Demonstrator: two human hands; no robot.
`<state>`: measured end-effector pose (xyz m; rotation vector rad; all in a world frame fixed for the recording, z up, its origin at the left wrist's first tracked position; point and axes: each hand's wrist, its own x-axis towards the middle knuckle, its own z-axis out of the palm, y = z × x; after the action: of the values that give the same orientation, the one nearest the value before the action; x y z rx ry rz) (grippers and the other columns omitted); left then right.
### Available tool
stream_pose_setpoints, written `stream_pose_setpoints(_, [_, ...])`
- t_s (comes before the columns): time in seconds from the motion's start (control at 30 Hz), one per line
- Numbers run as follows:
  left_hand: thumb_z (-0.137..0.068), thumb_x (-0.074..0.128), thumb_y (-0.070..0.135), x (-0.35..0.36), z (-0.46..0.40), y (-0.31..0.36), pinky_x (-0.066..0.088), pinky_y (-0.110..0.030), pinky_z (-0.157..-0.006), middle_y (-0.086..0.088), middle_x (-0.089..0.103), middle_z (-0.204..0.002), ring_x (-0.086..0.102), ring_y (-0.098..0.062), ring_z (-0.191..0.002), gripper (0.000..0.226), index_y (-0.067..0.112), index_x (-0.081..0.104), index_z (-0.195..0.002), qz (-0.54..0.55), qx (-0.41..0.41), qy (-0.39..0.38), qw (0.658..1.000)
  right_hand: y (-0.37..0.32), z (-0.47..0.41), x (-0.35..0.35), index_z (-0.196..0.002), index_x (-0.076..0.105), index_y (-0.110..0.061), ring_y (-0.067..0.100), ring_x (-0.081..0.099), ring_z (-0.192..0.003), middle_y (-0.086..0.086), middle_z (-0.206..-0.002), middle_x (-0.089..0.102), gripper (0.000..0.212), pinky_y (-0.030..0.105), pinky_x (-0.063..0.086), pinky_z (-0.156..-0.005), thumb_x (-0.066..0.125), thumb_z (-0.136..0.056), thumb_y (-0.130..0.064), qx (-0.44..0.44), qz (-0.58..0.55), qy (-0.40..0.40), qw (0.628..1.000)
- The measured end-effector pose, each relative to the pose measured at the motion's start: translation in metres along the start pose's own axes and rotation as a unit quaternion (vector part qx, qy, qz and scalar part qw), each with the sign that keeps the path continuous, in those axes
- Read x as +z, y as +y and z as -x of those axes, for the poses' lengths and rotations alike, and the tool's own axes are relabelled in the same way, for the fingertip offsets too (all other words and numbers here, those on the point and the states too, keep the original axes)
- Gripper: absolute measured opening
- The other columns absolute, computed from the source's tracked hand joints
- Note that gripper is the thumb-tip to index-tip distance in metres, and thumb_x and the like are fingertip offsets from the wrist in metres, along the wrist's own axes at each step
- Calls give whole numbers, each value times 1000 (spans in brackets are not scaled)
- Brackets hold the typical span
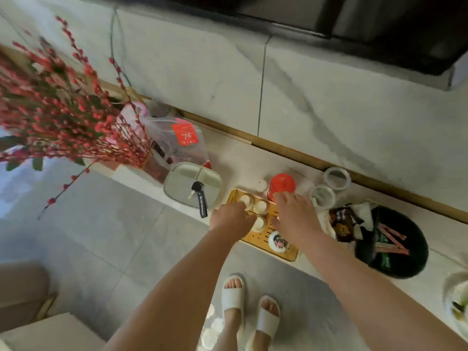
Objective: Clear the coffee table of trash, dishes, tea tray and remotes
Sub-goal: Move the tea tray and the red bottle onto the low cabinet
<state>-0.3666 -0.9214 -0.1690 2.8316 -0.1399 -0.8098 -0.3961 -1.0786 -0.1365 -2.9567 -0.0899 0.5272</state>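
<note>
A bamboo tea tray (256,238) lies on a low white ledge (240,155) against the marble wall. On it stand three small white cups (260,206) and a lidded painted cup (278,243). My left hand (231,217) is curled over the tray's left edge, beside one cup. My right hand (296,214) lies palm down over the tray's right edge with fingers spread, its fingertips close to a red cup (282,183) just behind the tray. A black bowl (415,262) to the right holds wrappers and other trash.
Two glass jars (336,177) stand behind my right hand. A grey divided dish (177,188) with a key (200,198) is left of the tray, then a plastic bag (177,140) and red berry branches (50,110). My slippered feet (233,295) stand on grey floor.
</note>
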Motion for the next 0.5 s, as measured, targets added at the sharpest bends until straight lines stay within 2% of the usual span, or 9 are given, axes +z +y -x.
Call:
stream_pose_setpoints(0.07, [-89, 45, 58, -12, 36, -9, 42, -33, -76, -2, 67, -113, 61, -24, -105, 43, 28, 59, -117, 8, -24, 6, 1000, -14, 20, -18, -132, 40, -16, 26, 46, -123, 5, -131, 52, 49, 42, 33, -100, 51, -91, -41, -8, 7, -5, 1000])
stream_pose_setpoints(0.23, [-90, 44, 60, -11, 121, -47, 41, -33, -92, 2, 65, -121, 57, -21, -113, 48, 26, 59, -121, 78, -75, -2, 994, -55, 63, -38, -128, 45, -16, 26, 49, -119, 5, -128, 56, 42, 43, 35, -100, 46, -93, -39, -66, 52, -11, 996])
stream_pose_setpoints(0.4, [-89, 45, 61, -7, 190, -95, 44, -29, -90, 5, 65, -122, 60, -17, -111, 50, 26, 59, -122, 137, -157, 14, 978, -112, 87, -45, -127, 46, -17, 25, 48, -122, 5, -128, 56, 40, 44, 30, -106, 44, -93, -38, -143, 74, -47, 986])
stream_pose_setpoints(0.5, [-90, 44, 60, -13, 225, -126, 46, -31, -92, 4, 63, -125, 60, -19, -114, 51, 26, 58, -124, 159, -197, 29, 967, -157, 100, -46, -126, 45, -17, 26, 49, -120, 4, -126, 57, 38, 42, 34, -100, 43, -94, -37, -192, 98, -64, 974])
